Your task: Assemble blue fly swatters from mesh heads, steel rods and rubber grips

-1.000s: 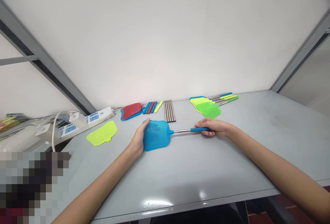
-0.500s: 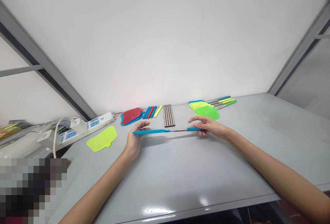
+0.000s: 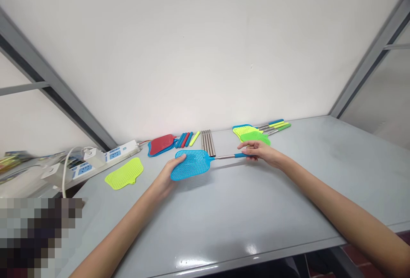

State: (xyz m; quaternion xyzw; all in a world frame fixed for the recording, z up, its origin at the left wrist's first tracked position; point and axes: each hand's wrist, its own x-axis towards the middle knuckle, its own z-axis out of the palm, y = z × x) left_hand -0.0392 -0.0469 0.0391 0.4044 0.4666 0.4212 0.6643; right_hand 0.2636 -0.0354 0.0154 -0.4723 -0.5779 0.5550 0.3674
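Observation:
A blue fly swatter (image 3: pixel 192 165) is held above the grey table, its perforated face turned up toward me. My left hand (image 3: pixel 169 174) grips the left end of the head, thumb on top and the other fingers hidden beneath. At the other end, my right hand (image 3: pixel 258 151) closes its fingertips around the blue handle grip; a thin metal shaft joins grip and head. Just beyond the head lies a row of several metal tubes (image 3: pixel 208 142). Behind my right hand are several swatters with handles, a green one (image 3: pixel 256 136) in front.
A loose yellow swatter head (image 3: pixel 125 174) lies at left. Stacked red (image 3: pixel 162 143) and blue heads sit further back, beside several coloured grips (image 3: pixel 184 140). A power strip (image 3: pixel 112 157) with plugs and a white cable runs along the left edge.
The swatter has rotated from edge-on to showing its flat face. My left thumb now presses on the head, where the hand was more open around it before.

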